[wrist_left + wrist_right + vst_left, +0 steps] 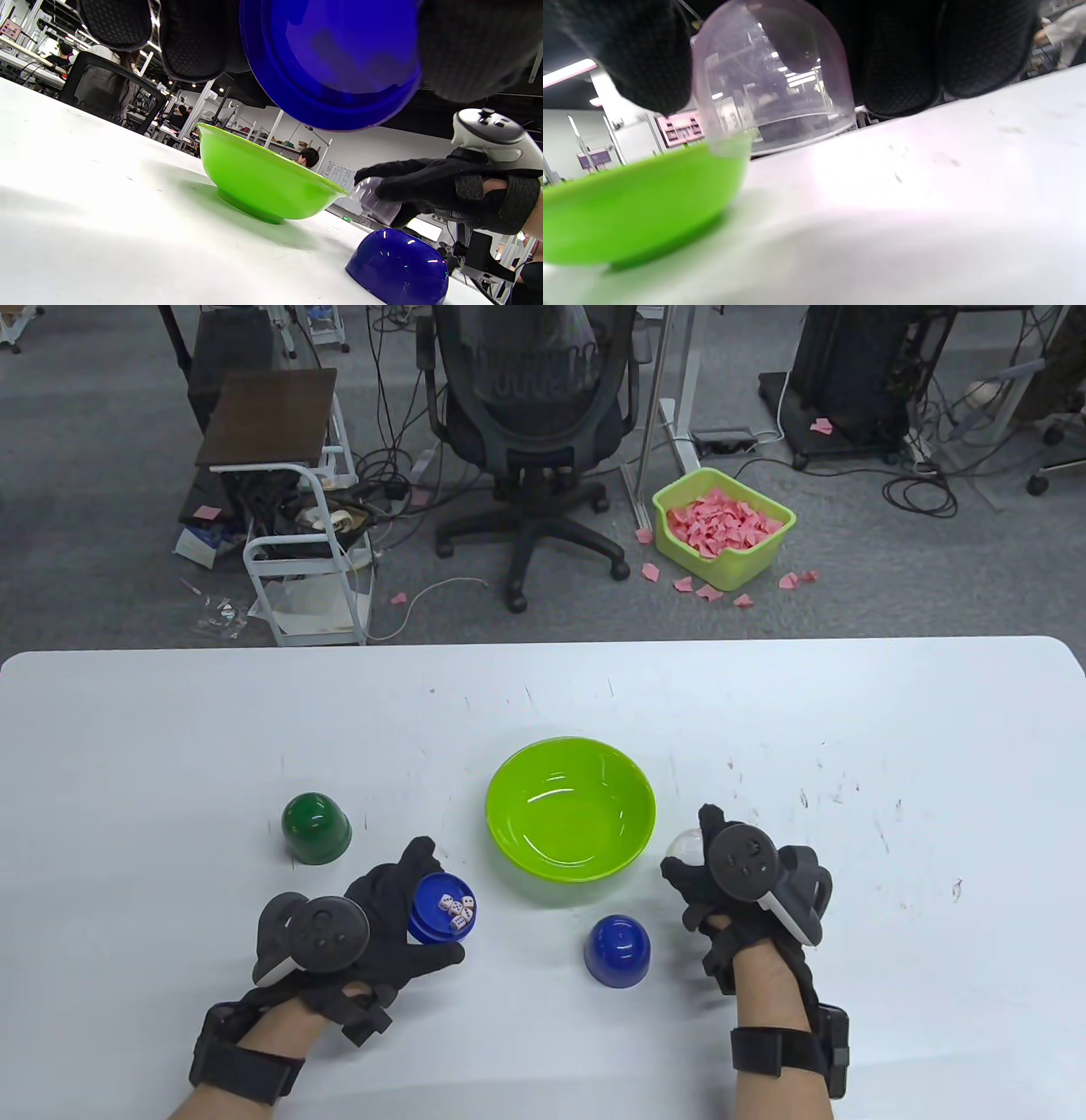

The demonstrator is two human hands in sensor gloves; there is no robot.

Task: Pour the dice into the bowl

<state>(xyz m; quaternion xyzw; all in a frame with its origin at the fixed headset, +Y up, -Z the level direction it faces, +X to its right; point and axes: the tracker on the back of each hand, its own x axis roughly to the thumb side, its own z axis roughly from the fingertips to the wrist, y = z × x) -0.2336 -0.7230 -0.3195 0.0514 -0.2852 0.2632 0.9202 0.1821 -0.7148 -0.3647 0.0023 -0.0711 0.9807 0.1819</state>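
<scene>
left hand (pixel 386 912) grips the light, slick blue cup (pixel 441 908) of loose dice (pixel 456 909) by its wall; right hand (pixel 738 882) holds a clear dome (pixel 685 846), right of centre.

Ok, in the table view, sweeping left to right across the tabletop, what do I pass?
Dark green domed plastic cup → left hand holding the open blue plastic cup of white dice → lime green plastic bowl → upside-down blue domed cup → right hand on a clear plastic dome cup.
</scene>
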